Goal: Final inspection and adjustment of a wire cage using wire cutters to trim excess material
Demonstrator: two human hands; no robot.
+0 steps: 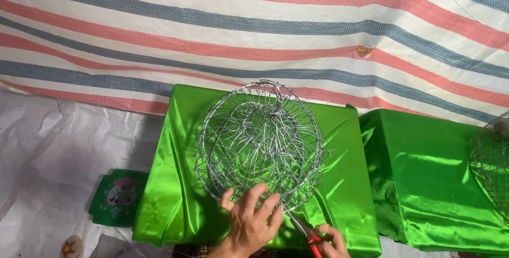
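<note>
Makeshift craft workspace: striped tarp point(254, 30) backdrop, green satin-draped stands point(175, 184).

A flat green package point(117, 197) with scalloped edges and a pink-and-white cartoon picture lies on the white sheet, just left of the green satin-covered box point(175, 184). Below the package, at the frame's edge, sits a small round tan label point(71, 247) bearing a red star.
</note>
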